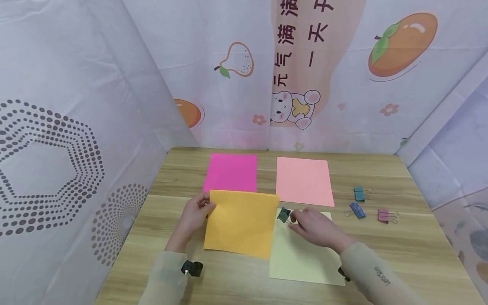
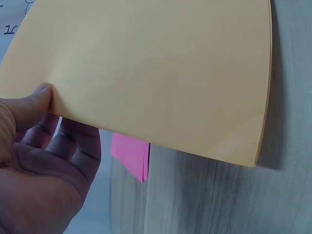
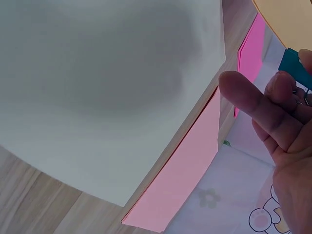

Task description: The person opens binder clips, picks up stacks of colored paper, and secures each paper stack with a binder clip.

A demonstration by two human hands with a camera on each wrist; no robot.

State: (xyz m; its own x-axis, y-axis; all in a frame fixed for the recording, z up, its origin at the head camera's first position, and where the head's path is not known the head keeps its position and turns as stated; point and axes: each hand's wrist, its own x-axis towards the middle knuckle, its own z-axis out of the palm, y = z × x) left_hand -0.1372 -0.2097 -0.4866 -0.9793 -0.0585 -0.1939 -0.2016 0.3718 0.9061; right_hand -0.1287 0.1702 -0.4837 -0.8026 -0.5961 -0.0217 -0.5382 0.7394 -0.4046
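Observation:
My left hand (image 1: 195, 214) pinches a stack of yellow-orange paper (image 1: 242, 224) at its left edge, thumb on top and fingers beneath. The sheets are lifted and tilted off the table, with several layers showing along the edge (image 2: 267, 97) in the left wrist view. My right hand (image 1: 316, 226) grips a dark green binder clip (image 1: 284, 214) by its wire handles, between thumb and fingers. The clip is right at the stack's upper right corner. In the right wrist view the clip (image 3: 292, 66) looks teal and is partly hidden by the fingers.
Under my right hand lies pale yellow paper (image 1: 305, 262). Behind are magenta paper (image 1: 233, 171) and pink paper (image 1: 304, 181). At right on the wooden table (image 1: 415, 254) lie a teal clip (image 1: 359, 194), a blue clip (image 1: 357, 210) and a pink clip (image 1: 383, 215). A printed curtain (image 1: 228, 106) hangs behind.

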